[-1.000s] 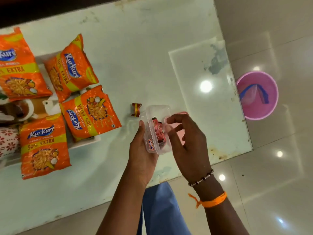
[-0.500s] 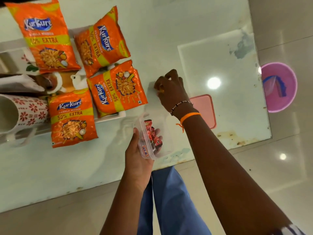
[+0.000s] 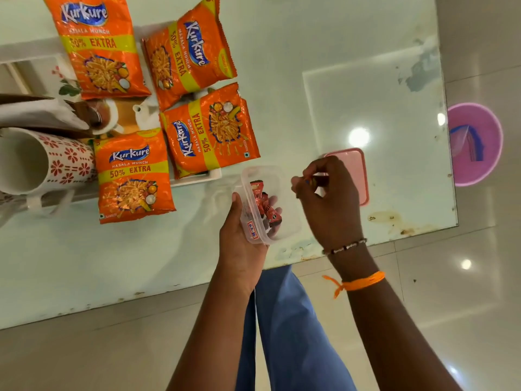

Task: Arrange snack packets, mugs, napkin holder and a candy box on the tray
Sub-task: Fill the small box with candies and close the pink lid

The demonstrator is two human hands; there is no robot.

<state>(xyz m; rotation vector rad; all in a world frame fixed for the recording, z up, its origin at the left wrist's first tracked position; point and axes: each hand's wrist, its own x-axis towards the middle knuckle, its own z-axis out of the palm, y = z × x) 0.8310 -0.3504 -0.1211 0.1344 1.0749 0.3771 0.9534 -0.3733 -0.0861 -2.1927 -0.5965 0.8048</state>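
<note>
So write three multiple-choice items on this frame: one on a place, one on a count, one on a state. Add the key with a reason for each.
1. Where is the pink lid?
A. On the candy box
B. On the table beyond the right hand
C. In the pink bucket

2. How many orange snack packets show?
A. Two
B. Four
C. Six

3. What state is the candy box in?
A. Open, held in the left hand
B. Closed, on the tray
C. Open, empty on the floor

Key: 1 B, the lid lies flat on the table behind the right hand. 2 B, four packets lie on and around the tray. 3 A, the left hand grips the lidless box with wrapped candies inside.
</note>
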